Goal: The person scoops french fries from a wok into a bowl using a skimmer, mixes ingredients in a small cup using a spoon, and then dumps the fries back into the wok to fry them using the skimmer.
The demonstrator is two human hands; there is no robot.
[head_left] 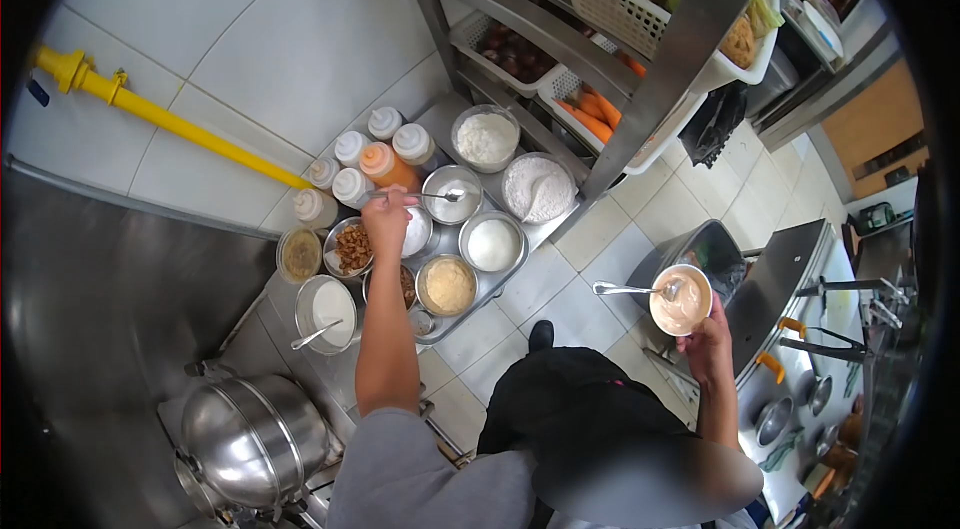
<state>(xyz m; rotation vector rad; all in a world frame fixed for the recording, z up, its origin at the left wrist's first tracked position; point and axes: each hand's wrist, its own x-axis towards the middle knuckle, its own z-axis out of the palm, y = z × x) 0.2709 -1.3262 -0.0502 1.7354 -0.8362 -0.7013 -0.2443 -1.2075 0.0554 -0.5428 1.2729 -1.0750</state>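
Note:
My left hand (388,217) pinches the handle of a metal spoon (453,196), whose bowl is over a steel bowl of white powder (440,211). Around it stand bowls of white flour (538,188), white granules (493,244), yellowish powder (447,286) and brown pieces (353,248). On the right, my right hand (708,337) holds a cup (681,300) of creamy pinkish-beige mixture. A second spoon (630,289) rests in that cup, its handle pointing left.
Squeeze bottles (387,167) stand against the tiled wall behind the bowls. A metal rack (520,9) holds baskets of carrots (590,116) and other produce. A lidded steel pot (255,439) is at lower left, a bin (700,254) at right, beside a counter (790,279).

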